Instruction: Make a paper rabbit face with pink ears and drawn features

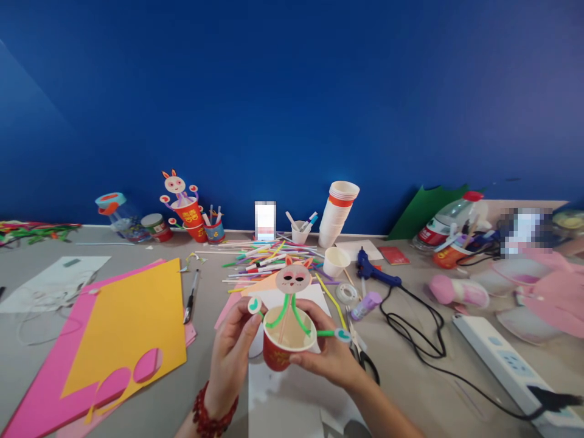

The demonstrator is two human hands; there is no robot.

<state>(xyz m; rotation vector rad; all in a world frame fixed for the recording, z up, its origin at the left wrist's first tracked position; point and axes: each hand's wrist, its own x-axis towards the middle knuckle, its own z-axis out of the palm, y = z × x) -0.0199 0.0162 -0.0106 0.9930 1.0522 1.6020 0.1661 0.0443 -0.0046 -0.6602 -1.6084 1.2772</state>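
A red paper cup (275, 358) with a pale inside is tilted toward me at the front middle. Rising from it is a round paper cat face (293, 278) with orange ears, on a stick flanked by green pipe cleaners (298, 313). Small white discs with green marks tip the side pipe cleaners. By the cup's left side, my left hand (233, 337) is closed, thumb and fingers pinched at the left disc (254, 305). My right hand (335, 356) grips the cup's right side, thumb in front, other fingers partly hidden behind. The right disc (342, 336) sticks out over that hand.
Scissors (365, 359), a glue stick (366, 305) and a blue glue gun (376, 271) with its cord lie right, near a power strip (506, 359). Yellow paper (137, 322) lies left. Behind are straws (255, 258), stacked cups (336, 213) and a rabbit-faced cup (189, 216).
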